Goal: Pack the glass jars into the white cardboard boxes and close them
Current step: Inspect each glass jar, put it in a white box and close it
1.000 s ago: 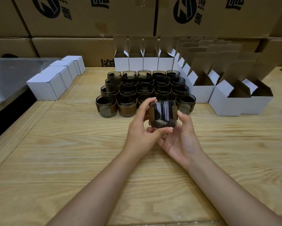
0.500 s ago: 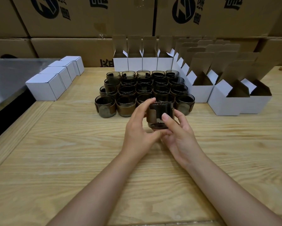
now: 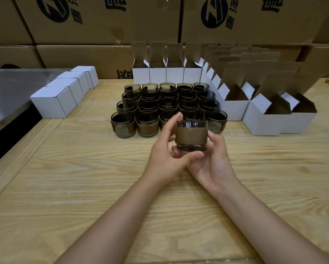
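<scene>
Glass jar (image 3: 191, 135) with a brown band is gripped upright by both hands over the wooden table (image 3: 83, 178). Left hand (image 3: 165, 157) pinches its left side and base; right hand (image 3: 215, 164) cups its right side. Just behind stand the other jars (image 3: 167, 105) in rows; open white boxes (image 3: 260, 124) to the right, closed white boxes (image 3: 51, 103) to the left

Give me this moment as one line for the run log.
left hand: grips jar | right hand: cradles jar | jar: upright, not boxed | open boxes: right | closed boxes: left
</scene>
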Tool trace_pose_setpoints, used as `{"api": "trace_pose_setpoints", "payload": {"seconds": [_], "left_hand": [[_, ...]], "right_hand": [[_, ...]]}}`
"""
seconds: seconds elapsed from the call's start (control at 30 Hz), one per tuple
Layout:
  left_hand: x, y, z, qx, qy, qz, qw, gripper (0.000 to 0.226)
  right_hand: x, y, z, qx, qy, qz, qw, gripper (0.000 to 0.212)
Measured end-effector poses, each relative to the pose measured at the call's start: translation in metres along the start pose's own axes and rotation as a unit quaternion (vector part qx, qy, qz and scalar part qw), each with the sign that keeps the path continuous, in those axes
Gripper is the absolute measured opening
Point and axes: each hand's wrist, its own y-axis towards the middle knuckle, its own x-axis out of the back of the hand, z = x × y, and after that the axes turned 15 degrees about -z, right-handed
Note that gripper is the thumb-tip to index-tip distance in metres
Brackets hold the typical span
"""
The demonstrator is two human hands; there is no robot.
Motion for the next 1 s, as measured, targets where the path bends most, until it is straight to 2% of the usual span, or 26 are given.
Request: {"api": "trace_pose_setpoints", "payload": {"seconds": [0.2, 0.4, 0.6, 0.7, 0.8, 0.9, 1.0], "left_hand": [[-0.0001, 0.001, 0.0004, -0.006, 0.007, -0.033, 0.999, 0.082], [0.0013, 0.0019, 0.0022, -0.063, 0.041, -0.076, 0.994, 0.077], [0.0006, 0.0015, 0.0053, -0.097, 0.06, -0.086, 0.99, 0.076], [0.0001, 0.0007, 0.003, -0.104, 0.065, -0.084, 0.989, 0.077], [-0.0007, 0.0001, 0.0011, -0.087, 0.04, -0.074, 0.993, 0.088], [-0.0005, -0.0014, 0.0, -0.028, 0.004, -0.058, 0.998, 0.103], [-0.0001, -0.0018, 0.0012, -0.013, -0.01, -0.045, 0.999, 0.096]], "right_hand": [[0.0007, 0.0007, -0.0005, -0.007, -0.038, -0.019, 0.999, 0.056], [0.0001, -0.0004, 0.0004, 0.07, -0.1, -0.044, 0.992, 0.07], [-0.0008, -0.0005, 0.0, 0.087, -0.077, -0.047, 0.992, 0.055], [-0.0018, -0.0008, -0.0009, 0.082, -0.082, -0.047, 0.992, 0.06], [-0.0035, -0.0005, -0.0012, 0.079, -0.059, -0.038, 0.994, 0.057], [-0.0048, -0.0005, 0.0003, 0.064, -0.047, -0.027, 0.996, 0.051], [-0.0027, 0.0007, 0.0013, 0.033, -0.037, -0.03, 0.998, 0.051]]}}
